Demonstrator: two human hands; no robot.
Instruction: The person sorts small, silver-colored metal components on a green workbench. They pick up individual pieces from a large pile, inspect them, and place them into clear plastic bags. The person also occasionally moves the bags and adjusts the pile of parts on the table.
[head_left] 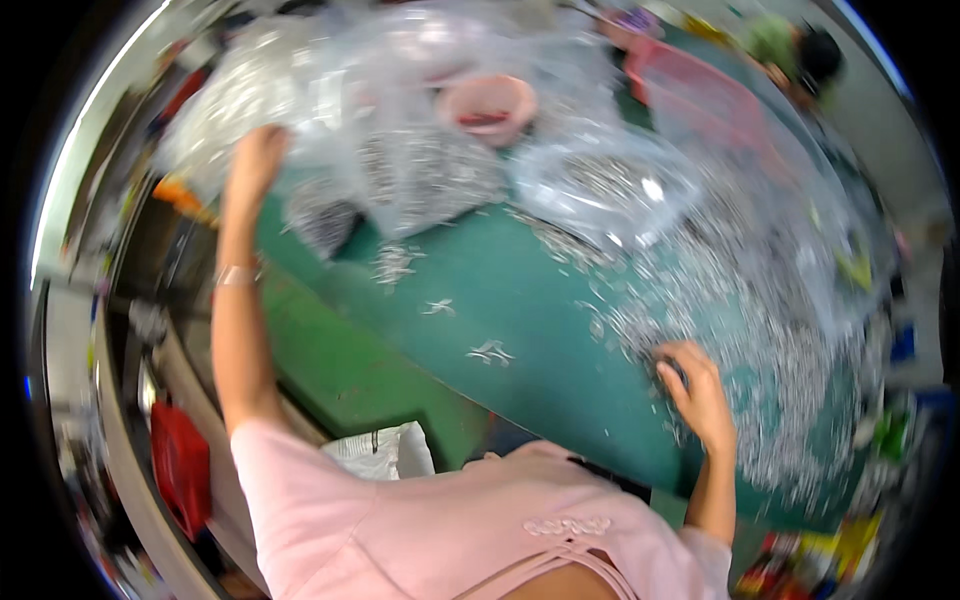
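My left arm stretches far to the left, and my left hand (258, 158) is at the near edge of a heap of clear plastic bags (235, 95). Its fingers are blurred, so their grip does not show. On the right, my right hand (700, 392) is low over many small silvery metal pieces (780, 390) strewn across the green tabletop (545, 370). Its fingers curve down, with a gap between them and the thumb. Small groups of the same pieces (490, 352) lie at mid-table.
Clear bags filled with metal pieces (440, 175) and an open bag of pieces (610, 185) stand at the back. Behind are a pink bowl (490, 108) and a pink basket (700, 95). Another person (790, 55) is at the far right. A white bag (385, 452) is below the table edge.
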